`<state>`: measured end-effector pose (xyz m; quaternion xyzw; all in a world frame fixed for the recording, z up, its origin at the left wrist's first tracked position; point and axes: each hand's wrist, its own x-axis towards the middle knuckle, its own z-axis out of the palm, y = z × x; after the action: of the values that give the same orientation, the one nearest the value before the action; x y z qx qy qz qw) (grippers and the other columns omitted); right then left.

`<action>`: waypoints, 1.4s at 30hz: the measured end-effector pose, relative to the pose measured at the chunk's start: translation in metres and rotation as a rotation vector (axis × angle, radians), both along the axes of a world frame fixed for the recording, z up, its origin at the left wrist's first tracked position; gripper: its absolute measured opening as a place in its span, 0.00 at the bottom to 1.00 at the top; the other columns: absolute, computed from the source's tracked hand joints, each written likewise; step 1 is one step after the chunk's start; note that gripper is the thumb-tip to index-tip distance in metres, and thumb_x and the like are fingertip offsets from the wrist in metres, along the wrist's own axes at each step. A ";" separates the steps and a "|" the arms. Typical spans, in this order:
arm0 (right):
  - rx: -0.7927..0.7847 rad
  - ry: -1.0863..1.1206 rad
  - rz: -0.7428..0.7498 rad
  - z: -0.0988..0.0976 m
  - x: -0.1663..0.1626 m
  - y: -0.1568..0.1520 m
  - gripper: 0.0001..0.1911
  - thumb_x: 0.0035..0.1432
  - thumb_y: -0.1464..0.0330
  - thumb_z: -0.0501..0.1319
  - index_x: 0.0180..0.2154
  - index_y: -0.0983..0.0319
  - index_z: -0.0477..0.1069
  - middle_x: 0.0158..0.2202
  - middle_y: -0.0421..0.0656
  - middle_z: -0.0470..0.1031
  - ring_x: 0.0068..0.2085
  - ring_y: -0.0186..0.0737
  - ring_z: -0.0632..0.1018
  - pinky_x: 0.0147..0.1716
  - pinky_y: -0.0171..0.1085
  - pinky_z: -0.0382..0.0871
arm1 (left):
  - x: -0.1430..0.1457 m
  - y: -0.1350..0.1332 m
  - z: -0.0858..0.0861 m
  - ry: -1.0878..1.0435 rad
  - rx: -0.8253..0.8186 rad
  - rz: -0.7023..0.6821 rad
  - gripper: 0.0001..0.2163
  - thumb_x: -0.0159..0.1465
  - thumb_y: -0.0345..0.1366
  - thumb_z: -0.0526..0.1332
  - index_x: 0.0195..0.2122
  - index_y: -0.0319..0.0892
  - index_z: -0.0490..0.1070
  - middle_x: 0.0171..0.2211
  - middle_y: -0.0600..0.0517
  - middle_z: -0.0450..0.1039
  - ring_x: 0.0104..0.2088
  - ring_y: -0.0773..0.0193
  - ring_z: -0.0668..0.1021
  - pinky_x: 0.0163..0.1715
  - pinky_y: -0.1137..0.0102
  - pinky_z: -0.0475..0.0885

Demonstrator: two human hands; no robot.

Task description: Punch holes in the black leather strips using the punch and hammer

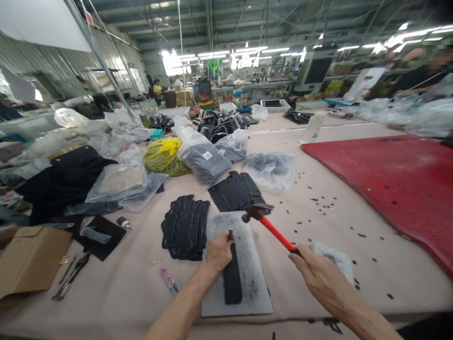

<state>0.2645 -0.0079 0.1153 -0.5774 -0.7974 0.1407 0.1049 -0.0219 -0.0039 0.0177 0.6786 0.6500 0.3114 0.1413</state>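
Note:
My right hand (316,273) is closed round the red handle of a hammer (271,226), whose dark head is raised above a grey cutting pad (249,288). My left hand (217,252) is closed on a small upright metal punch (230,234), set on the top end of a long black strap piece (232,278) lying on the pad. Two fanned piles of black strap pieces lie close by, one (186,226) left of the pad and one (235,191) behind it.
A red mat (389,184) covers the table's right side, with small black punched bits scattered beside it. Plastic bags of goods, a yellow bag (163,153), a cardboard box (30,259), pliers (71,276) and pink snips (168,279) lie on the left. Other people work at the far end.

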 end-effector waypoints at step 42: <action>0.031 0.231 0.152 -0.074 -0.130 -0.007 0.16 0.60 0.70 0.58 0.50 0.58 0.70 0.46 0.46 0.72 0.47 0.46 0.69 0.50 0.46 0.58 | -0.013 -0.027 0.002 -0.434 -0.039 0.250 0.09 0.62 0.35 0.55 0.35 0.41 0.74 0.31 0.48 0.78 0.33 0.59 0.79 0.35 0.68 0.72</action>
<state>0.1349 -0.0153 0.0415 -0.4936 -0.8235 0.2014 0.1939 -0.0348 -0.0307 0.0193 0.5073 0.6894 0.4522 0.2508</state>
